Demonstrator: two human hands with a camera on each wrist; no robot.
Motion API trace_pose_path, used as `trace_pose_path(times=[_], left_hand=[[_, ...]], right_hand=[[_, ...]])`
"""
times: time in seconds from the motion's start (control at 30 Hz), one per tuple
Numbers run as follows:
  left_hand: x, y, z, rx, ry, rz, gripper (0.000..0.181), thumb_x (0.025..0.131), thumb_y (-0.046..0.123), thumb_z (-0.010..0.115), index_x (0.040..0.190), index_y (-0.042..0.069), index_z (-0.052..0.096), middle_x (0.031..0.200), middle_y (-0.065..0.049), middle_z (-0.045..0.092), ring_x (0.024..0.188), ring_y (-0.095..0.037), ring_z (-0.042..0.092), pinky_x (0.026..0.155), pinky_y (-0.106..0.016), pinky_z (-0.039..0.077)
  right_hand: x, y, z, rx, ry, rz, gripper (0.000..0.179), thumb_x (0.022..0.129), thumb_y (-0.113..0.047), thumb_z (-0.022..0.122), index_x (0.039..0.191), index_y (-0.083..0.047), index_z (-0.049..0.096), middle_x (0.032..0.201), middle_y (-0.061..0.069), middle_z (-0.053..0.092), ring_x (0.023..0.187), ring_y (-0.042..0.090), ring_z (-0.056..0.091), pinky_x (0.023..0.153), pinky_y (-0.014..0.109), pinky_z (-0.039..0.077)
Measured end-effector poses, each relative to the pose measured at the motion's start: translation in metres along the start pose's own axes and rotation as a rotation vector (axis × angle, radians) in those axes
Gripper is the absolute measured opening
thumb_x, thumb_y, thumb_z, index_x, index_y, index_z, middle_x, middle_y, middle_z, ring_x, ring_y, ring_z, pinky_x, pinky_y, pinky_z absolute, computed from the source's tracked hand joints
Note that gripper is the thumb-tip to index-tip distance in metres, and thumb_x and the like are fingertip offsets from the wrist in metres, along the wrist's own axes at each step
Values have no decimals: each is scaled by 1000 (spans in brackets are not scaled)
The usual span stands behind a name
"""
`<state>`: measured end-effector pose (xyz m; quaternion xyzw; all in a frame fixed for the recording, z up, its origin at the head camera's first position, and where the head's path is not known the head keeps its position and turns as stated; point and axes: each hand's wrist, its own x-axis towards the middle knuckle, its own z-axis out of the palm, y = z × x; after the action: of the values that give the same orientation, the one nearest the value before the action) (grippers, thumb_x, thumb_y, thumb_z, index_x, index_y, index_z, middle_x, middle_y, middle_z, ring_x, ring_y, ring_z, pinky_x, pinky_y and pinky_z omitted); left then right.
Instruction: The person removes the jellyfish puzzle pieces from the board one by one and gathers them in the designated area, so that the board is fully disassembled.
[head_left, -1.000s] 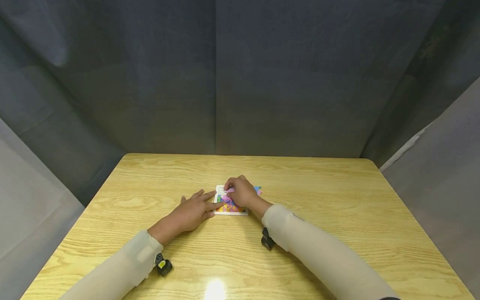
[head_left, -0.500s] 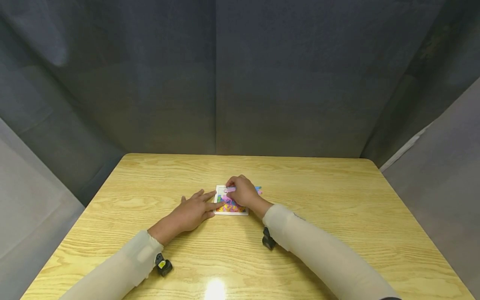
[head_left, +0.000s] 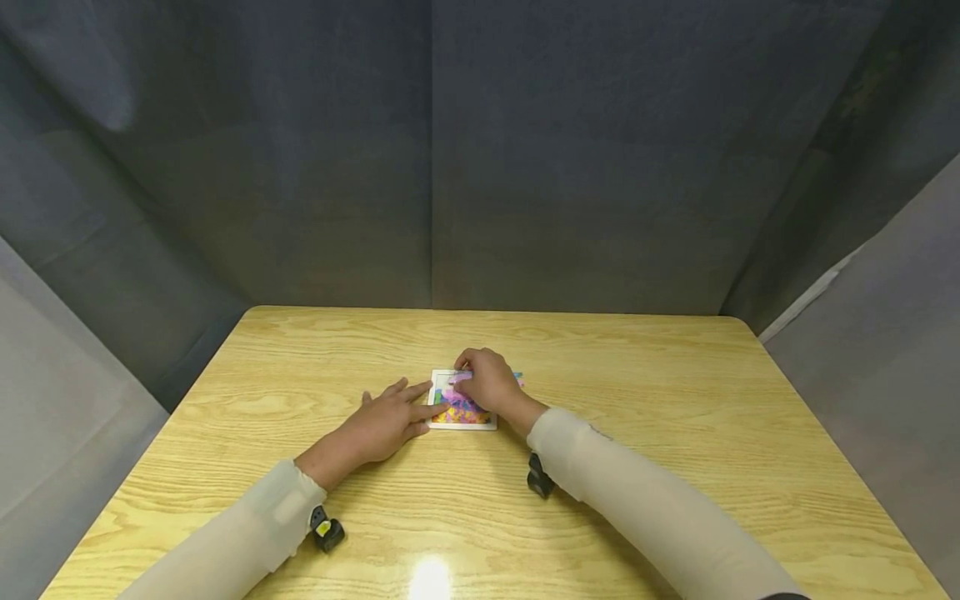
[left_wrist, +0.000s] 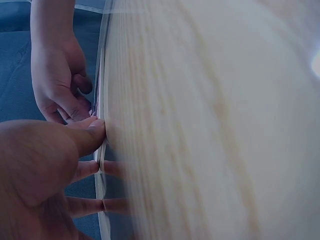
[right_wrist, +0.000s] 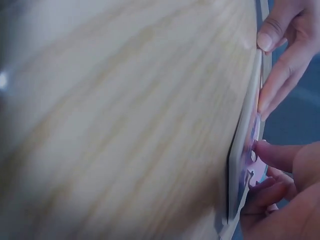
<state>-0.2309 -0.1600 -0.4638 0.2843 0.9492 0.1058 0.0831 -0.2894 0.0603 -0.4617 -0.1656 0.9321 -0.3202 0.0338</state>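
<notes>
A small jigsaw puzzle in a white frame (head_left: 480,427) lies flat on the table, its lower part filled with yellow, pink and blue picture. My left hand (head_left: 382,427) rests at the frame's left side, fingers spread and straight, some of them over the frame and picture. Over the upper right of the puzzle is my right hand (head_left: 491,387), thumb and fingers pinching a pink puzzle piece (head_left: 459,378). That hand hides much of the puzzle's right side. The right wrist view shows the frame's edge (right_wrist: 235,175) side-on, the right thumb and curled fingers close above it.
Pink and blue puzzle pieces (head_left: 519,377) show just right of the frame, partly behind the right hand. The wooden table (head_left: 637,375) ends at a dark curtain (head_left: 585,167) behind. A small black camera sits at each wrist.
My right hand has shifted slightly right and away along the puzzle's top, the pink piece still between its fingers. The left hand and the frame have stayed in place.
</notes>
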Motion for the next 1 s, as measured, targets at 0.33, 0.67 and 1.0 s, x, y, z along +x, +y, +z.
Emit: trace_pose_path(times=[0.33, 0.67, 1.0], left_hand=[[1, 1, -2, 5, -1, 0, 44, 108, 35, 54, 152, 36, 52, 169, -8, 30, 152, -50, 25, 96, -88, 29], [2, -1, 0, 13, -3, -4, 44, 109, 36, 53, 153, 38, 51, 169, -6, 29, 152, -49, 25, 97, -88, 28], [2, 1, 0, -3, -1, -6, 44, 109, 35, 53, 152, 37, 52, 169, -6, 30, 153, -49, 24, 98, -88, 28]], right_hand=[[3, 7, -7, 102, -13, 42, 11, 98, -5, 69, 107, -9, 74, 100, 9, 72, 87, 21, 67, 81, 39, 58], [4, 12, -7, 151, -37, 90, 8, 101, -10, 67, 108, -11, 72, 94, 7, 71, 79, 17, 64, 71, 32, 55], [2, 13, -10, 176, -34, 98, 10, 102, -10, 65, 111, -10, 71, 91, 8, 69, 74, 17, 60, 66, 29, 50]])
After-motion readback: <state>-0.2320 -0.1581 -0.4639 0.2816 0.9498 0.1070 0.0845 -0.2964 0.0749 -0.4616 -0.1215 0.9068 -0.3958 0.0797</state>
